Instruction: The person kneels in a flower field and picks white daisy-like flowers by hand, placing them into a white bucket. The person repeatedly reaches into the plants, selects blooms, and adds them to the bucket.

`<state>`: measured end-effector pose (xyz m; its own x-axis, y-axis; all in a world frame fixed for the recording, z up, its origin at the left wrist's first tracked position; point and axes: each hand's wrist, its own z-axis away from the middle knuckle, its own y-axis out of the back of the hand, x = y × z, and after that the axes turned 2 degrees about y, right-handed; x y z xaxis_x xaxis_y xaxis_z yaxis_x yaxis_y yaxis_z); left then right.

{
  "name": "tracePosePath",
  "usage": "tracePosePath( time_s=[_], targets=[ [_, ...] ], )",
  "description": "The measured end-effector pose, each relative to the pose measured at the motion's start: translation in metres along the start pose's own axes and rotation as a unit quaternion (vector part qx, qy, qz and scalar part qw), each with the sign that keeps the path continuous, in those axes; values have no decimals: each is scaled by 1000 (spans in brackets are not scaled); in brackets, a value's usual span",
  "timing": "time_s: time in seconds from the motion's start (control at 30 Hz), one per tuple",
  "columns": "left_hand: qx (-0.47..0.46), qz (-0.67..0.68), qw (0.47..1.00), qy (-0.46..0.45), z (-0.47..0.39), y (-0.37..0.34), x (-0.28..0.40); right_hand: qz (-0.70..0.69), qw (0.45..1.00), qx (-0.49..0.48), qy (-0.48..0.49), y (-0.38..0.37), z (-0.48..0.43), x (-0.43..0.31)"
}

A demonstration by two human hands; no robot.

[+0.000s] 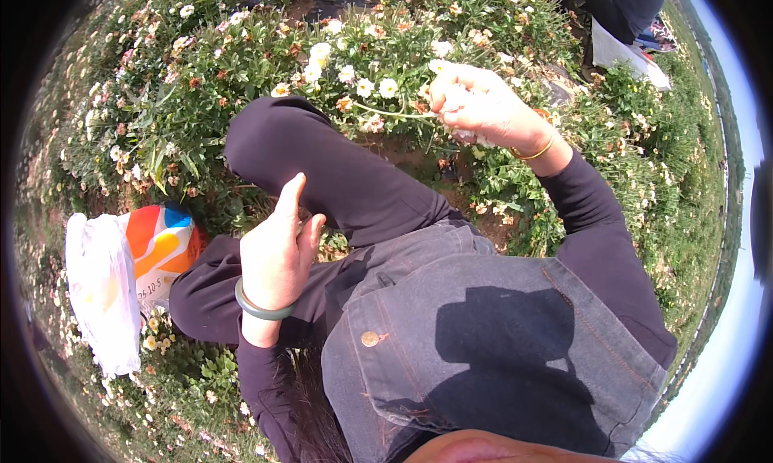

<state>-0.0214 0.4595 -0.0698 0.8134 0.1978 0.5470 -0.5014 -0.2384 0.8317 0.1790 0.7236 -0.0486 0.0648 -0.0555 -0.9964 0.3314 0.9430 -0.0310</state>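
Observation:
My left hand (pixel 275 260), with a dark green bangle (pixel 261 308) at its wrist, is raised over my dark trouser legs. Two of its digits are apart and nothing shows between them; the other fingers are hard to make out. Farther right, my right hand (pixel 474 103) is closed around a bunch of pale flower heads (pixel 468 135), overexposed in the sun. A thin green stem (pixel 395 113) runs from that hand toward the flowering plants. White flowers (pixel 388 88) with yellow centres stand just beyond my raised knee. A gold-coloured bracelet (pixel 537 151) circles my right wrist.
Dense flowering plants (pixel 199 94) surround me. At the left, a white plastic bag (pixel 102 294) lies against a colourful printed sack (pixel 162 245) beside my other knee. Another person (pixel 628 4) in dark clothing is at the upper right, near a white sack (pixel 625 52).

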Motion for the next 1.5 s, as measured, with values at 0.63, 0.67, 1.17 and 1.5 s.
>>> tracePosePath(
  time_s=[0.63, 0.67, 1.17, 1.5],
  targets=[
    [-73, 54, 972, -219, -28, -52, 35, 189, 976, 77, -78, 78, 14, 32],
    [-74, 57, 968, -231, -36, -60, 41, 261, 962, 83, -11, 73, 5, 39],
    [-57, 46, 988, -136, -153, -153, 45, 693, 720, -28, -12, 83, -40, 76],
    [-97, 13, 987, -128, -148, -169, 54, -234, 970, 62, -26, 72, -30, 32]
  ],
)
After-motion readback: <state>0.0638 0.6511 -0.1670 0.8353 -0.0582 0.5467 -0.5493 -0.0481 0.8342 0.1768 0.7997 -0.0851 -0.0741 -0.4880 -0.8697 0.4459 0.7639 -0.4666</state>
